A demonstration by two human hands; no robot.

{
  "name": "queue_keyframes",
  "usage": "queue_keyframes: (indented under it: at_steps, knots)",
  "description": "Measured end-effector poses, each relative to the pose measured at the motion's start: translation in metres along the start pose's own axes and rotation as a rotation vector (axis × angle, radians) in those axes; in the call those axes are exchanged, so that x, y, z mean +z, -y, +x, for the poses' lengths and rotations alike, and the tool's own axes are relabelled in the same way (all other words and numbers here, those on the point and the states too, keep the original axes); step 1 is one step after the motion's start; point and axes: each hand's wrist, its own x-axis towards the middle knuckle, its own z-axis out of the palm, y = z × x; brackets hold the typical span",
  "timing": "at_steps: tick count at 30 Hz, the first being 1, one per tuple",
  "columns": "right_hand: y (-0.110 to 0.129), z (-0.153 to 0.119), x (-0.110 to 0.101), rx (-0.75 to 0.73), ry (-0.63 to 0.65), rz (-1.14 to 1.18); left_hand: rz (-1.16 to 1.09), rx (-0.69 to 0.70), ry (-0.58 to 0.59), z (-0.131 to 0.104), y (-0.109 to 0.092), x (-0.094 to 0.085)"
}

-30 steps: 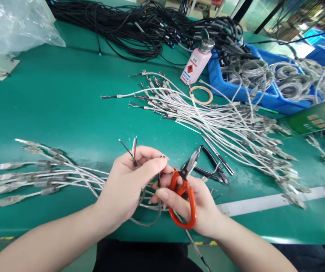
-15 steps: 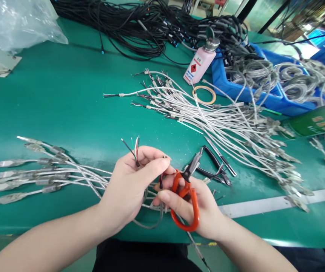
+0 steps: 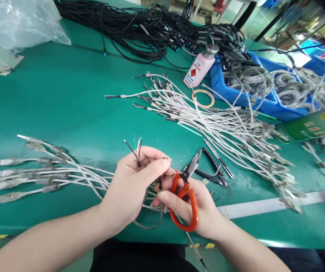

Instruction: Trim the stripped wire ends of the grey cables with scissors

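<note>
1. Two hands meet low over the green tabletop (image 3: 51, 109), each curled closed around something, thumbs nearly facing each other.
2. The left hand (image 3: 131, 185) is closed with thumb and forefinger pressed together; a fan of thin wires (image 3: 138, 152), black, green, white and red, stands up from a dark sleeve among its fingers. What lies between the pressed tips is mostly hidden.
3. The right hand (image 3: 199, 204) is partly closed, holding orange-handled scissors (image 3: 185, 176) against the palm and fingers. Its thumb and a finger also pinch a dark cable end (image 3: 160, 184) with fine wires running toward the left hand. I cannot tell which fingers pass through the handles.
4. To handle this well, I would pinch by the sleeve, so the strain stays off the thin wires.
5. Keep the wires fanned, as they are, so each colour is easy to single out.
6. The scissors point forward, away from the left hand; best leave them so while the fingertips work.
7. Plugged cables (image 3: 47, 177) lie to the left and a white pile (image 3: 213, 119) ahead to the right; avoid snagging either. Black-handled cutters (image 3: 210, 156) lie just beyond the right hand.
</note>
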Motion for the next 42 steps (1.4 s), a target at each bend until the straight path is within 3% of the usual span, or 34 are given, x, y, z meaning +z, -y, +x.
queue_keyframes:
  at_steps: [7,13,18,22,31,42]
  knots:
    - [0.002,0.000,-0.004,0.022,0.002,-0.097,0.030,0.000,0.015,0.001,0.001,-0.002]
    - [0.031,-0.003,-0.028,-0.158,0.028,-0.484,0.065,0.076,0.009,0.004,-0.002,-0.002]
    - [0.063,-0.005,-0.050,0.024,0.211,-0.776,0.095,0.043,0.022,0.000,-0.005,-0.003]
    - [0.077,-0.006,-0.051,0.126,0.259,-0.926,0.097,0.005,0.045,-0.002,-0.007,-0.003]
    - [0.089,-0.009,-0.045,0.186,0.337,-0.906,0.119,-0.023,0.063,-0.002,-0.007,-0.003]
    - [0.089,-0.007,-0.047,0.107,0.360,-0.945,0.137,-0.028,0.054,-0.003,-0.007,-0.003]
